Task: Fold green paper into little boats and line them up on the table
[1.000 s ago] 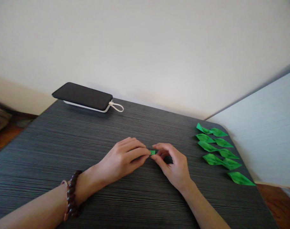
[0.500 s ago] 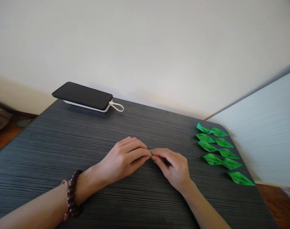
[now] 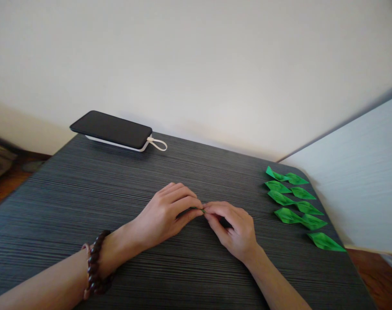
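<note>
Your left hand point(image 3: 165, 215) and right hand point(image 3: 236, 228) meet tip to tip, each with thumb and forefinger pressed together on one slip point(image 3: 203, 211), a narrow green thing of which only a sliver shows between your fingers. You have it pinched from both sides, just above the table point(image 3: 199, 275) as you look down; whether it touches the top, you cannot tell. Your other fingers are bent, and those of the right are partly hidden.

Start at the far left of your grip: a strip of brown floor point(image 3: 2, 187) shows past the table's edge. Nearer, on your left wrist, you wear dark beads point(image 3: 94, 265). Beyond your grip and to its left, a black phone point(image 3: 113, 129) lies on a white base point(image 3: 118, 143), near the wall point(image 3: 196, 77). From their right end a white cable point(image 3: 164, 147) makes a small loop toward your grip.

To the right of your grip and well apart from it, nine green leaves point(image 3: 326, 242) lie near the table's right edge: four rows of two, then a single one nearest you. Past them, furthest right, stands a pale panel point(image 3: 360, 181).
</note>
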Demonstrator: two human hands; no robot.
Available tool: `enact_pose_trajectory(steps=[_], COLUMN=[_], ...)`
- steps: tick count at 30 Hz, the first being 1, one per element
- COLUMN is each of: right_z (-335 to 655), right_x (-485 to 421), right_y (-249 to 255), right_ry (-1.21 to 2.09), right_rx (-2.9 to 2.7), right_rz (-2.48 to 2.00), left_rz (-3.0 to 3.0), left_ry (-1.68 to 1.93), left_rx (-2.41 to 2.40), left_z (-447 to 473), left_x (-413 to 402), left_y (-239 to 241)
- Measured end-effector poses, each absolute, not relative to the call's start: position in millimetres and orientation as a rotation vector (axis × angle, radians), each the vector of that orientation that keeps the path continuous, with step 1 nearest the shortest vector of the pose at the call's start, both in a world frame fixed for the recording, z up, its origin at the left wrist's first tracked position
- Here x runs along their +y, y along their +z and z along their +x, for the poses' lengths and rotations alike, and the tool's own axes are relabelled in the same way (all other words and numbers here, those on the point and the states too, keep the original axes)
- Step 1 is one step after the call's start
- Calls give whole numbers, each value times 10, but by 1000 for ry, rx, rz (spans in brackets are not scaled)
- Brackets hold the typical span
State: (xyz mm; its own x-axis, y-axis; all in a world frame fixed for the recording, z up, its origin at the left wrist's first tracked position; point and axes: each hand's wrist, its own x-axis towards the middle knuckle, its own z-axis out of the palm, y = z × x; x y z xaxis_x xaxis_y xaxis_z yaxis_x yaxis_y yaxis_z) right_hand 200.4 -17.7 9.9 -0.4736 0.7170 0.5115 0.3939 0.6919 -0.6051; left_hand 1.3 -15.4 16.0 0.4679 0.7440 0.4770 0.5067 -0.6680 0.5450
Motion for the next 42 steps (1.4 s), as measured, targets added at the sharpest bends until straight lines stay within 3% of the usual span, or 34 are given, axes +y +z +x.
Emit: enact_pose_trajectory(steps=[12, 24, 32, 42], right_z=[2006, 1993, 2034, 1996], right_x=[-235, -214, -200, -231], right_y=[87, 99, 107, 141], right_ry=[916, 765, 705, 926], right_rx=[-1948, -2075, -2159, -2116], right_rz=[-988, -768, -709, -1013], left_rz=[1686, 1370, 1384, 1731], left_ry=[638, 565, 548, 685], left_rx=[1082, 1000, 1004, 1067], left_z=[22, 30, 29, 72], left_x=[-155, -146, -141, -182], left_y=[362, 334, 335, 288])
